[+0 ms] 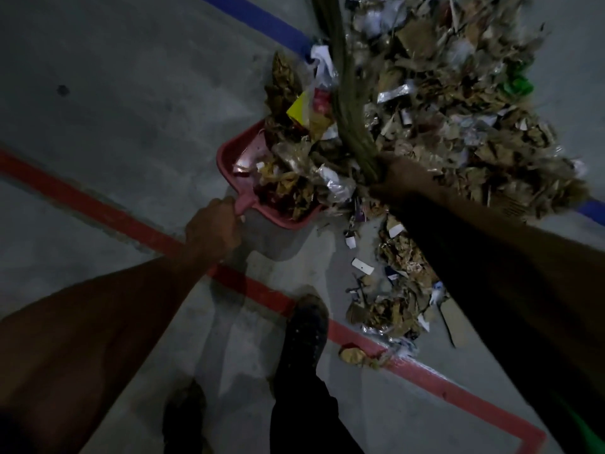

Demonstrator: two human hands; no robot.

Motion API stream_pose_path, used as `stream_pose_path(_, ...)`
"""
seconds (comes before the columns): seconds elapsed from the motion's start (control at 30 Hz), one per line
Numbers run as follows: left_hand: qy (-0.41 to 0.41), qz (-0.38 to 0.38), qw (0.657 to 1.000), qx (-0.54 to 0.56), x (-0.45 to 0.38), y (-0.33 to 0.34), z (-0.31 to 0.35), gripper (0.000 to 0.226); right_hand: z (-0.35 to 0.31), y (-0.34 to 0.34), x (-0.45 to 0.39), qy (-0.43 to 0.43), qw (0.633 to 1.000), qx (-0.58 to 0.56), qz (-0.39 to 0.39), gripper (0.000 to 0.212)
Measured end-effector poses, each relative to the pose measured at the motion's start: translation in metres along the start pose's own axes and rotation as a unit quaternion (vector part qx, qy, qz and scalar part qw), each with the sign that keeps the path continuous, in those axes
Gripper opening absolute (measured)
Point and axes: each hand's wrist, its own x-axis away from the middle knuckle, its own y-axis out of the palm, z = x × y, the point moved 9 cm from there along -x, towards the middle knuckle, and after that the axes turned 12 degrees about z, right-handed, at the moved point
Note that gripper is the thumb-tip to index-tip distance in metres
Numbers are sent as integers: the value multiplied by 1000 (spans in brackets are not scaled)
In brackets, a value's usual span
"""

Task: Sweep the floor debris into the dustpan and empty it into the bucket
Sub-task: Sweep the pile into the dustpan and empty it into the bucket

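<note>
On the grey concrete floor (114, 109), a pink dustpan (229, 155) lies partly filled with dry leaves and wrappers. The left hand (212, 229) grips its handle. The right hand (397, 178) clutches a grass broom (347, 103) whose bristles rest in the debris pile (458, 109), just beside the pan's open edge. A red painted line (98, 204) runs under the left arm; a dark shoe (307, 326) stands on it.
</note>
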Motion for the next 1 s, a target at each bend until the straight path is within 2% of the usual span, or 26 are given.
stream_pose_path(0.07, -2, -9, 1000, -8, 1, 1, -1, 22, -6, 19, 18, -16, 999, -9, -42, 52)
stream_pose_path(0.17, -6, -15, 1000, -8, 10, 5, -6, 26, -12, 23, 41, -34, 999, -18, -26, 54)
stream_pose_path(0.3, -16, 2, 999, -38, 23, 5, -7, 24, 5, -3, 50, 26, 993, -111, -3, 60)
stream_pose_path(0.4, 3, 30, 993, -115, 26, 4, 0, 25, 16, -22, 36, 39, 995, -95, 11, 57)
stream_pose_path(0.5, 16, 47, 988, -145, 29, 3, 4, 27, 8, -10, 31, 31, 997, -69, -27, 52)
stream_pose_path(0.6, -5, 41, 993, -115, 30, 7, 3, 27, -8, 26, 48, 8, 996, -63, -69, 52)
stream_pose_path(0.73, -42, 21, 998, -52, 35, 14, 0, 26, -21, 56, 83, -7, 995, -86, -45, 50)
stream_pose_path(1.0, -35, 39, 998, 31, 56, 10, -9, 20, -29, 68, 115, 6, 996, -74, -45, 50)
